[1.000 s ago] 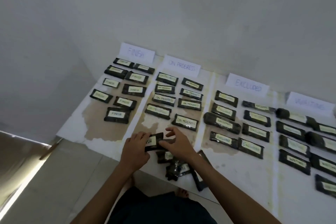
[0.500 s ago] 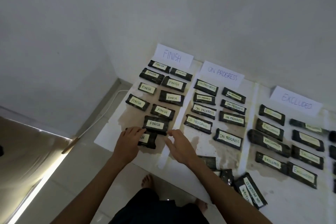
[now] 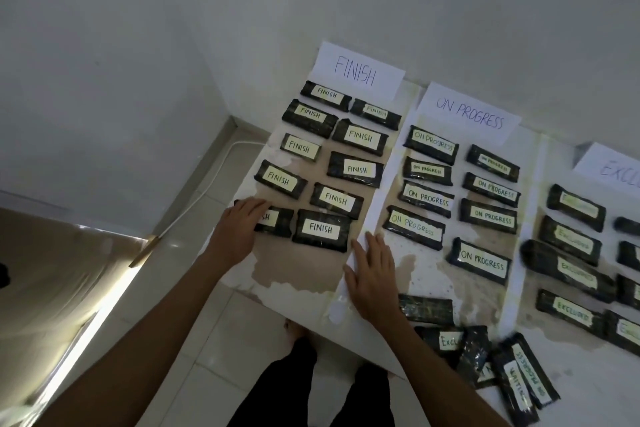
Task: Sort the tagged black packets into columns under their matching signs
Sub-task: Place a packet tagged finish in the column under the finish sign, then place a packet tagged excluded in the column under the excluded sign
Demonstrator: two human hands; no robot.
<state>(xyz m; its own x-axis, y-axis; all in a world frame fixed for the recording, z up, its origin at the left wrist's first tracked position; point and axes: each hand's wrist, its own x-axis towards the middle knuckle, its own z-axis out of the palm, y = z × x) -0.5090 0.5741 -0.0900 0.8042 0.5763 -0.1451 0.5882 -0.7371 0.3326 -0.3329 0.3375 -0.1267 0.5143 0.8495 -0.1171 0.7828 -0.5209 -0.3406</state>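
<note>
Under the FINISH sign (image 3: 356,71) lie several black packets tagged FINISH in two columns. My left hand (image 3: 239,232) lies over the left end of the lowest left FINISH packet (image 3: 278,221), hiding part of its tag; the packet rests on the sheet. My right hand (image 3: 374,274) lies flat with fingers apart on the white strip between columns, holding nothing. The ON PROGRESS sign (image 3: 469,113) heads several matching packets. The EXCLUDED sign (image 3: 613,170) is cut off at the right. A loose pile of packets (image 3: 485,354) sits at the near edge.
The paper sheet (image 3: 304,270) ends just before my legs (image 3: 311,392) and a bare foot. A white cable (image 3: 207,180) runs along the floor by the left wall. A shiny surface with a bright light strip (image 3: 69,340) is at the lower left.
My left hand carried the FINISH packet from the near edge up to the foot of the FINISH column. My right hand let go of it and now lies flat on the sheet. The view swung left.
</note>
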